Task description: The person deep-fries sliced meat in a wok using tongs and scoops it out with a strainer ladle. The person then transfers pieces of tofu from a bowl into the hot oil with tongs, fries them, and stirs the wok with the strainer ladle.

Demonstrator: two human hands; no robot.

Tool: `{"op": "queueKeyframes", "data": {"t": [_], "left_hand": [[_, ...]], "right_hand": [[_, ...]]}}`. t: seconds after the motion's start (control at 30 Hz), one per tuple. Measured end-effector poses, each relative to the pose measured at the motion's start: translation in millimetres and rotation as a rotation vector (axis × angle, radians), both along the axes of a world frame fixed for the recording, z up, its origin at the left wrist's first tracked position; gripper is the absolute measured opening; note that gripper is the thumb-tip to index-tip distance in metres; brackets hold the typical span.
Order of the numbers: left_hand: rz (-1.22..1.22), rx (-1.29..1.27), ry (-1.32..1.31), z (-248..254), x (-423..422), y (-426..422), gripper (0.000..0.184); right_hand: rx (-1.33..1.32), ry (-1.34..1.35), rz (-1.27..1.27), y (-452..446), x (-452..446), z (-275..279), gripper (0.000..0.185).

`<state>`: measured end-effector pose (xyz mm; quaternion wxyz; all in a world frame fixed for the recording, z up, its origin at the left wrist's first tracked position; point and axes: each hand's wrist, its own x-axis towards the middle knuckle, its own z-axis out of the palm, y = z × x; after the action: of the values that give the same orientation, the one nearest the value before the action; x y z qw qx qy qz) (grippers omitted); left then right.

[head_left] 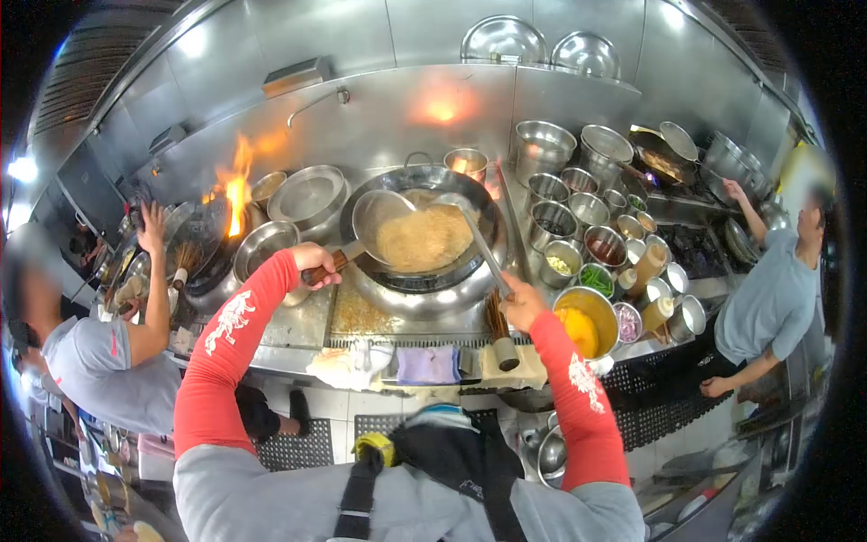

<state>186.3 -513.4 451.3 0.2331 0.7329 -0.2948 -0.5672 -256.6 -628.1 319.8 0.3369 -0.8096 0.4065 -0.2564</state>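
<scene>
In the head view, my left hand (318, 266) is closed around the wooden handle of a round strainer (372, 217), which dips into the left side of a large dark wok (357, 194). Pale brown, bubbling liquid (417, 240) fills the wok's middle. My right hand (521, 303) grips the long metal handle of a ladle (486, 253); its bowl rests at the liquid's far right edge, partly hidden. Below my right hand a bamboo wok brush (502, 336) stands at the counter's front edge.
Flames (237, 194) rise from a wok at left, beside a person in grey (108, 361). Another person (768, 289) stands at right, arm raised by a pan. Metal ingredient pots (603, 246) and a pot of yellow liquid (585, 325) crowd the right. Folded cloths (428, 365) line the front.
</scene>
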Motion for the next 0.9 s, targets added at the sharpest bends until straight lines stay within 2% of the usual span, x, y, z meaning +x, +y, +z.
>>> {"op": "queueKeyframes", "data": {"t": [0.07, 0.17, 0.23, 0.27, 0.4, 0.47, 0.53, 0.6, 0.73, 0.77, 0.9], "left_hand": [[0.021, 0.014, 0.071, -6.8, -16.9, 0.1, 0.018], [0.029, 0.003, 0.201, -29.4, -30.7, -10.2, 0.017], [0.059, -0.012, 0.289, -35.1, -48.3, -17.1, 0.017], [0.064, -0.024, 0.322, -32.0, -60.0, -18.8, 0.017], [0.096, -0.046, 0.518, -46.5, -74.3, -40.9, 0.016], [0.161, -0.003, 0.640, -58.4, -74.2, -55.5, 0.017], [0.149, -0.045, 0.677, -70.1, -71.7, -62.2, 0.018], [0.139, -0.072, 0.704, -73.8, -66.1, -68.0, 0.018], [0.165, -0.104, 0.755, -78.7, -71.9, -75.9, 0.016], [0.163, -0.116, 0.768, -82.2, -71.6, -82.7, 0.015], [0.127, -0.158, 0.665, -88.0, -68.9, -97.1, 0.015]], "right_hand": [[0.577, -0.137, -0.081, 34.1, 7.0, 31.0, 0.068], [0.723, -0.525, -0.133, 60.6, 25.7, 0.7, 0.072], [0.651, -0.608, -0.140, 76.5, 42.8, -13.7, 0.075], [0.684, -0.582, -0.150, 93.8, 48.3, 6.5, 0.075], [0.569, -0.518, -0.074, 96.9, 60.3, -1.2, 0.073], [0.401, -0.470, -0.036, 96.5, 57.0, -5.6, 0.072], [0.295, -0.465, -0.027, 108.3, 53.0, 1.4, 0.072], [0.188, -0.401, -0.078, 113.4, 38.9, -19.3, 0.070], [0.245, -0.384, -0.148, 119.7, 21.6, -17.3, 0.070], [0.186, -0.370, -0.131, 121.2, 18.3, -17.6, 0.070], [0.011, -0.316, -0.105, 126.7, -2.6, -34.1, 0.068]]}}
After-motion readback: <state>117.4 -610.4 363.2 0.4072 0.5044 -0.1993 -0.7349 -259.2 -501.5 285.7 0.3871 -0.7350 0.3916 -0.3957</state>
